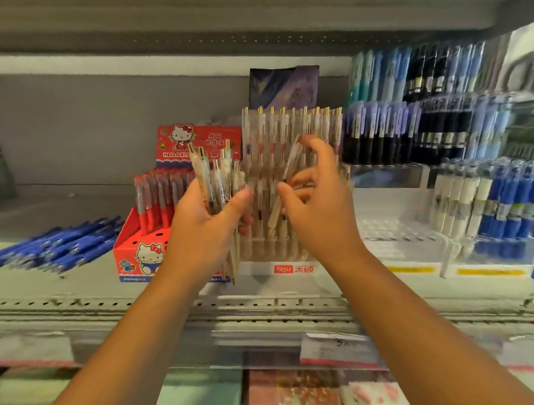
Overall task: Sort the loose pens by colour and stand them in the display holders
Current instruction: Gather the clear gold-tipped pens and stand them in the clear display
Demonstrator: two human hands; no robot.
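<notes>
In front of the clear display holder [266,248], a tilted gold-clipped pen [287,172] is pinched by the right hand [317,204]; the left hand [206,230] grips a fanned bundle of matching pens [217,181]. A red Hello Kitty box [135,248] stands just left, loose blue pens [62,245] beyond it.

We're looking at a grey metal shop shelf [57,288] with a perforated front edge, a plain grey back panel [79,126] and an upper shelf [175,20] overhead.
</notes>
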